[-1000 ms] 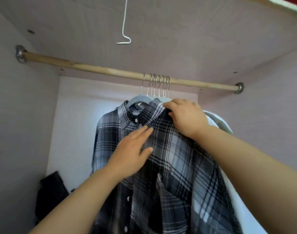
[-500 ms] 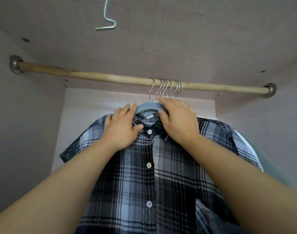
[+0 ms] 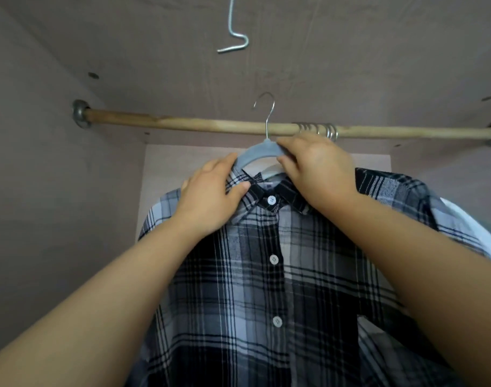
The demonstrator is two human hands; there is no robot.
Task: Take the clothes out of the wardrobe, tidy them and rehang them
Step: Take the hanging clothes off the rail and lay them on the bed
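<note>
plaid shirt of grey, black and white cloth (image 3: 266, 275) on a grey flocked hanger (image 3: 255, 152), held between both hands. the right hand (image 3: 319, 169) pinches the hanger just beside its neck. the left hand (image 3: 210, 199) grips the collar, thumb on the cloth. the hanger's silver wire hook (image 3: 265, 107) rises straight above the right fingertips, its curve higher than the wooden rod (image 3: 182, 124), so apparently unhooked. the rod runs left to right beyond both hands, the right one nearer. the way out is judged to be toward the wearer.
</note>
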